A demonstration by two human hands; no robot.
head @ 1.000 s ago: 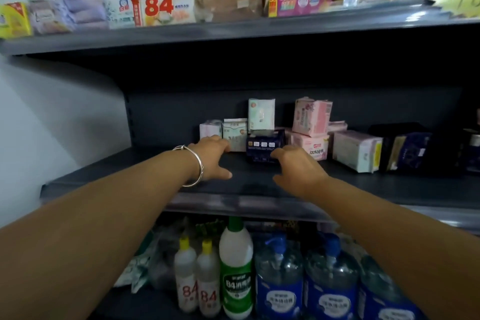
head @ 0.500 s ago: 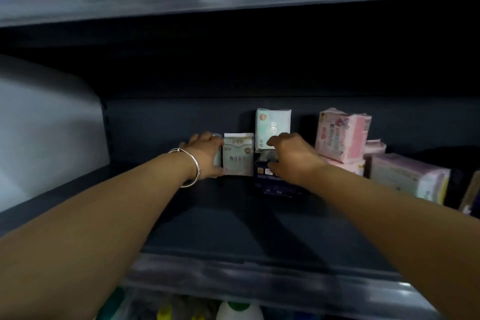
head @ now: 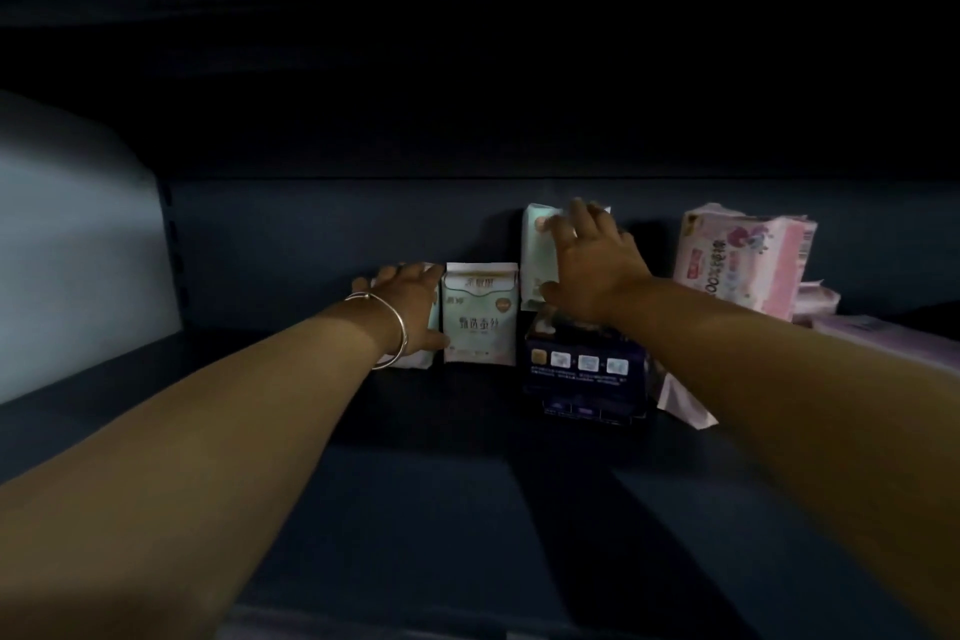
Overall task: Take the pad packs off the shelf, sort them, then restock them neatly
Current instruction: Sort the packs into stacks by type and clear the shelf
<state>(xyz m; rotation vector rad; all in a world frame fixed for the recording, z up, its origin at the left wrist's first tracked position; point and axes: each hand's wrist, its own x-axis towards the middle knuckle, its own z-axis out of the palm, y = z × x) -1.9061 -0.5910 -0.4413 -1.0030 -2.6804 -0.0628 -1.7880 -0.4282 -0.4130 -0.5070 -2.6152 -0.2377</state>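
Deep on the dark shelf (head: 415,509) stand several pad packs. My left hand (head: 408,309), with a silver bangle on the wrist, grips a small white pack (head: 415,360) at the left end of the row, mostly hidden by the hand. Beside it stands a pale green and white pack (head: 480,320). My right hand (head: 589,265) reaches over a tall mint pack (head: 535,250) that stands on a dark navy pack (head: 584,369), fingers curled over its top and thumb at its lower front. Pink packs (head: 743,260) are stacked to the right.
More pale pink packs (head: 872,333) lie at the far right of the shelf. The shelf's back panel (head: 311,234) is close behind the row, and a pale wall (head: 72,244) closes the left side. The upper shelf overhead is in deep shadow.
The view has pushed further into the shelf. My right hand rose from the navy pack to the tall mint pack above it. My left hand stays on the leftmost pack.
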